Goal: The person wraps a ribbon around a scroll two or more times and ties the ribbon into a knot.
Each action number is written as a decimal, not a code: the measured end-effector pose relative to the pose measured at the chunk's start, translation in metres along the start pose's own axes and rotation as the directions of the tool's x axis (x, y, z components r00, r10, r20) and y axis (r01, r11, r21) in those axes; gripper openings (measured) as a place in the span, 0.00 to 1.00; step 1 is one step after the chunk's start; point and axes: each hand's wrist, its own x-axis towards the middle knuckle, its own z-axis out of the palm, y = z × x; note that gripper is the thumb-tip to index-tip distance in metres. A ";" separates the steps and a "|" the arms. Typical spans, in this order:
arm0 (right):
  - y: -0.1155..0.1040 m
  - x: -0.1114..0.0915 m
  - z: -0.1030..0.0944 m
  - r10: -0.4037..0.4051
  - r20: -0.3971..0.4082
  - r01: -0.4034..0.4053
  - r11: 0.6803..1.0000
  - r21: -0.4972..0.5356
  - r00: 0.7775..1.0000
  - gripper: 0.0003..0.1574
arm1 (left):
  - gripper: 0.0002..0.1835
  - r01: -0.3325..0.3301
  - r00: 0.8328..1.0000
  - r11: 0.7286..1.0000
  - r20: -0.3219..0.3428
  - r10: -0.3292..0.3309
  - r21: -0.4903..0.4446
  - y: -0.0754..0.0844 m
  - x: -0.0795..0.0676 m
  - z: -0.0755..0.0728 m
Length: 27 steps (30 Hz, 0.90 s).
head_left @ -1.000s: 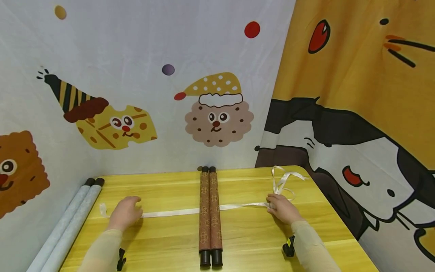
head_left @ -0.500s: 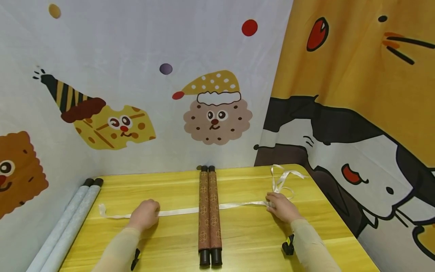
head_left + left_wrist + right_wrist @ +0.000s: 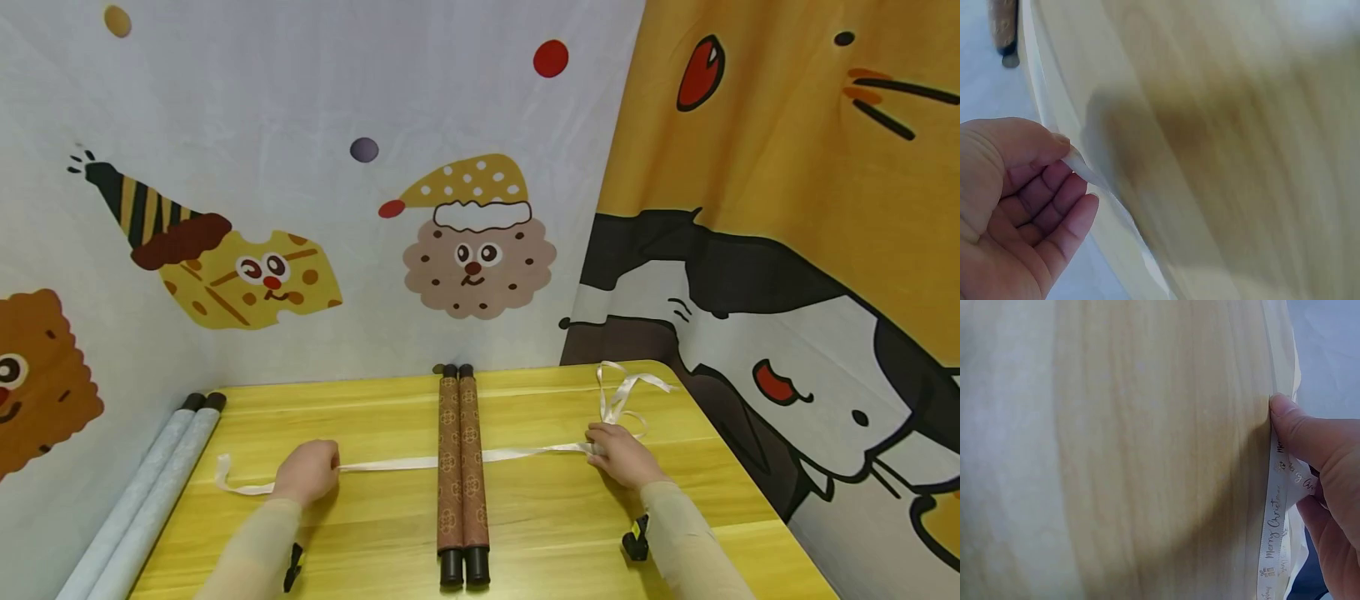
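A white ribbon (image 3: 390, 464) runs across the table and passes beneath a pair of brown patterned scrolls (image 3: 450, 467) with black end knobs. Left of the scrolls, my left hand (image 3: 306, 472) pinches the ribbon between thumb and forefinger. Its other fingers curl loosely in the left wrist view, and the ribbon's loose tail curls out beyond the hand. To the right, my right hand (image 3: 624, 455) pinches the ribbon near its looped, gathered part (image 3: 618, 400). Gold lettering reading "Merry Christmas" shows on the ribbon (image 3: 1272, 531) in the right wrist view.
Two pale blue rolls (image 3: 168, 483) with black ends lie along the left edge of the yellow wooden table (image 3: 375, 533). Behind it hangs a white cloth (image 3: 300, 100) printed with cartoon food. An orange cartoon curtain (image 3: 787, 150) covers the right side.
My left hand has moved right, taken the ribbon between its fingers and then drawn slightly back left. The tail has shifted a little. My right hand has stayed in place.
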 end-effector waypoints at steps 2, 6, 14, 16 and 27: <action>-0.001 0.000 -0.001 -0.005 -0.008 0.005 1.000 0.003 1.000 0.27 | 0.09 0.022 1.000 1.000 -0.006 -0.022 -0.015 -0.004 0.000 -0.004; -0.001 0.000 -0.001 -0.009 -0.021 0.009 1.000 0.005 1.000 0.28 | 0.08 0.060 0.998 0.998 -0.001 -0.060 -0.036 -0.011 -0.003 -0.014; 0.002 0.001 0.003 -0.012 -0.017 0.012 1.000 -0.016 1.000 0.28 | 0.07 0.111 0.994 0.992 -0.017 -0.112 -0.057 -0.023 -0.010 -0.024; 0.002 0.001 0.004 -0.016 -0.021 0.015 1.000 -0.018 1.000 0.28 | 0.07 0.120 0.992 0.991 -0.024 -0.121 -0.058 -0.026 -0.011 -0.025; 0.003 0.000 0.004 -0.009 -0.022 0.009 1.000 -0.016 1.000 0.29 | 0.06 0.159 0.986 0.985 -0.043 -0.161 -0.064 -0.044 -0.016 -0.028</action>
